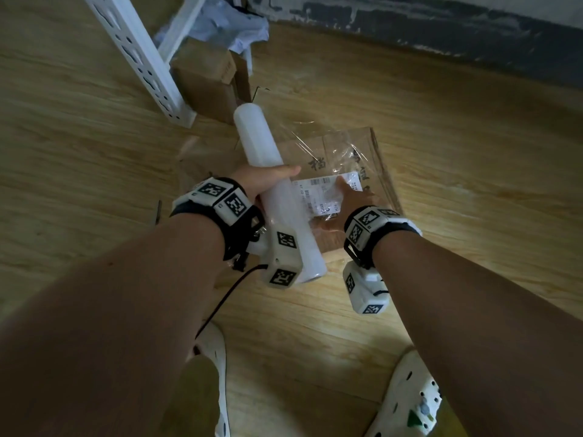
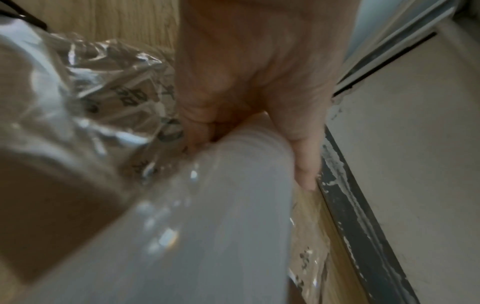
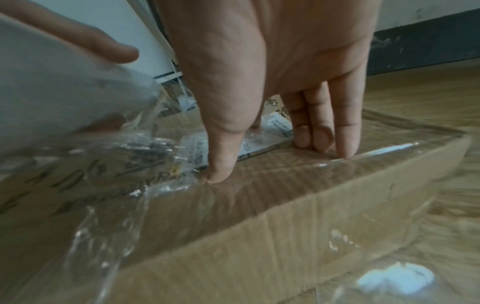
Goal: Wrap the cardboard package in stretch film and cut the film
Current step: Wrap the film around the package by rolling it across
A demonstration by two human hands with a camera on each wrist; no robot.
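Observation:
A flat cardboard package lies on the wooden floor, with clear stretch film crumpled loosely over its top. My left hand grips a long white roll of stretch film, held slanting across the package's left side. My right hand presses down with straight fingers on the film over the package's white shipping label.
A white perforated shelf post stands at the back left, beside brown boxes and crumpled plastic. A dark skirting board runs along the wall. My two white clogs are on the floor below my arms.

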